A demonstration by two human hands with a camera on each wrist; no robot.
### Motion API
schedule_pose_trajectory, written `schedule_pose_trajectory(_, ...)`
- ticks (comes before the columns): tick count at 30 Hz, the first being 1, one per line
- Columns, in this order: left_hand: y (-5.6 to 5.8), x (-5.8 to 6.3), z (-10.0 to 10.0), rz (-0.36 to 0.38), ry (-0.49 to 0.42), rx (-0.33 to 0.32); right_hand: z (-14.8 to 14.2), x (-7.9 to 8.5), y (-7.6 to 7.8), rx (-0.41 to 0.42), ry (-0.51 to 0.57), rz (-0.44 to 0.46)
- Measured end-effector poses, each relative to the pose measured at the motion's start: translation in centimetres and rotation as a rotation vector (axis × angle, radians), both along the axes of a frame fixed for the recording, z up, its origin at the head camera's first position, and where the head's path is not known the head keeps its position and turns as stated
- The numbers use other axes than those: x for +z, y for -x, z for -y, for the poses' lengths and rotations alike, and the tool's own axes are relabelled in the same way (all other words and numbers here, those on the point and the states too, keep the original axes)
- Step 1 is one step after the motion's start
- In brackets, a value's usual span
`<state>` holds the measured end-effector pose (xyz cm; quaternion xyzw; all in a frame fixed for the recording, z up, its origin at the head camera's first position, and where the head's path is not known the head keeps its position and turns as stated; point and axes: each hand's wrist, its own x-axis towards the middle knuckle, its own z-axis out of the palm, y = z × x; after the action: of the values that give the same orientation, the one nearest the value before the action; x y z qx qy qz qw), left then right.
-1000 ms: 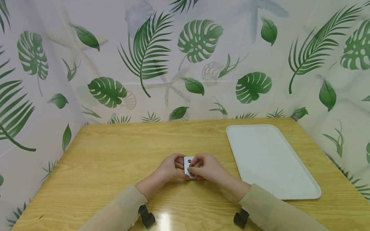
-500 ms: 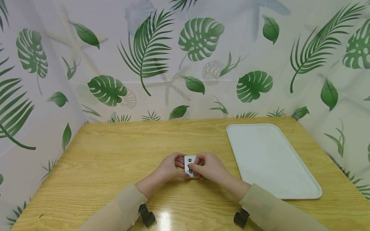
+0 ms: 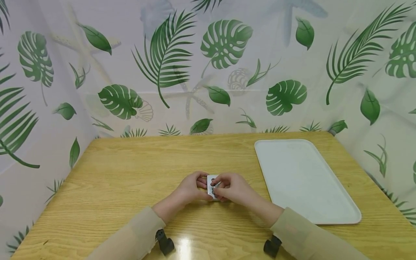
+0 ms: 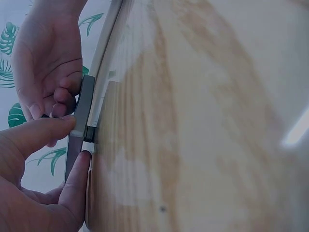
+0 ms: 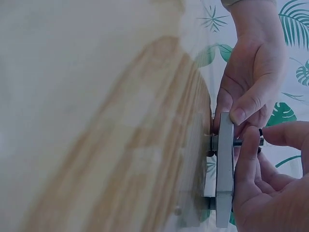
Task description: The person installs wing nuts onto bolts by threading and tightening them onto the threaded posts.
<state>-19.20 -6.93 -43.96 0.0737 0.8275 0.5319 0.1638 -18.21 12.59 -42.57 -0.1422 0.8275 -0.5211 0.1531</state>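
A small pale grey metal plate (image 3: 209, 179) with round holes stands out between the two hands, just above the table. My left hand (image 3: 189, 188) grips its left side, thumb on the face and fingers behind, as the left wrist view shows. With thumb and fingertips my right hand (image 3: 234, 187) pinches a small dark part (image 5: 261, 132) at the end of a threaded bolt (image 5: 238, 142) that sticks out of the plate. What kind of part it is stays hidden by the fingers. Dark bolt heads (image 5: 210, 143) show on the plate's underside.
A white rectangular tray (image 3: 307, 180) lies at the right on the wooden table (image 3: 130, 166). A leaf-patterned cloth (image 3: 182, 72) hangs behind the table and along both sides. Each forearm wears a black wrist camera (image 3: 165, 243).
The right hand's fingers drew back, showing more of the plate and the dark part, then moved forward over it again. The left hand and the plate have stayed in place.
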Motion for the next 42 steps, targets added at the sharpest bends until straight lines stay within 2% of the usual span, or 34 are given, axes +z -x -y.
schedule_pose_trajectory(9, 0.41, -0.61, 0.00, 0.011, -0.014, 0.006, 0.61, -0.06, -0.06, -0.099, -0.076, -0.001)
schedule_pose_trajectory(15, 0.41, -0.57, -0.05, 0.005, -0.009, 0.002, 0.72, 0.11, -0.24, -0.123, -0.111, -0.007)
schedule_pose_trajectory(24, 0.33, -0.56, -0.08, 0.014, -0.004, 0.014, 0.39, 0.08, -0.27, -0.099, -0.098, -0.012)
schedule_pose_trajectory(33, 0.19, -0.54, -0.04, 0.020, 0.008, 0.001, 0.05, -0.42, 0.07, 0.024, -0.030, -0.045)
schedule_pose_trajectory(37, 0.09, -0.55, -0.07, 0.018, -0.002, 0.003, 0.04, -0.56, 0.09, 0.011, -0.019, -0.026)
schedule_pose_trajectory(42, 0.20, -0.52, -0.09, 0.012, -0.010, 0.004, 0.35, -0.40, 0.02, -0.070, -0.078, -0.021)
